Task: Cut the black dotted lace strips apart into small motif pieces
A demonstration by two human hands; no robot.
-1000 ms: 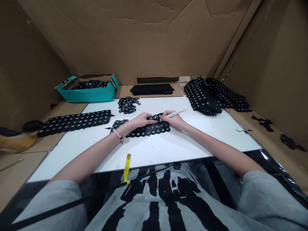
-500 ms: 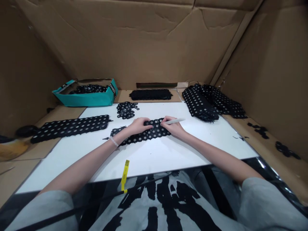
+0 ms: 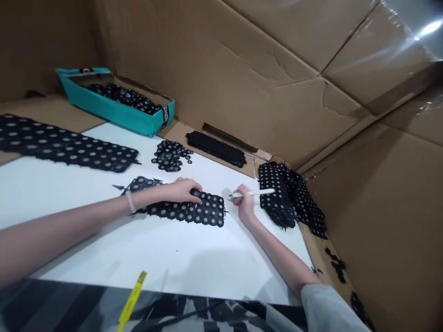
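A black strip with rows of pale round dots lies on the white board in front of me. My left hand is closed on its upper edge, thumb on top near the middle; part of the strip is hidden under the hand and wrist. To the right of the strip, my right hand pinches a slim white pen-like tool. Its dark tip points left, apart from the strip's right end. Just behind my left hand is a loose pile of small black discs with pale centres.
A teal box of black dotted pieces stands back left. A longer dotted strip lies left, a plain-looking black strip at the back. Stacked dotted strips lie right, beyond my right hand. Cardboard walls enclose the white board.
My right hand with the white tool has come off the strip and moved right. My left hand stays on the strip. The head view has turned and tilted.
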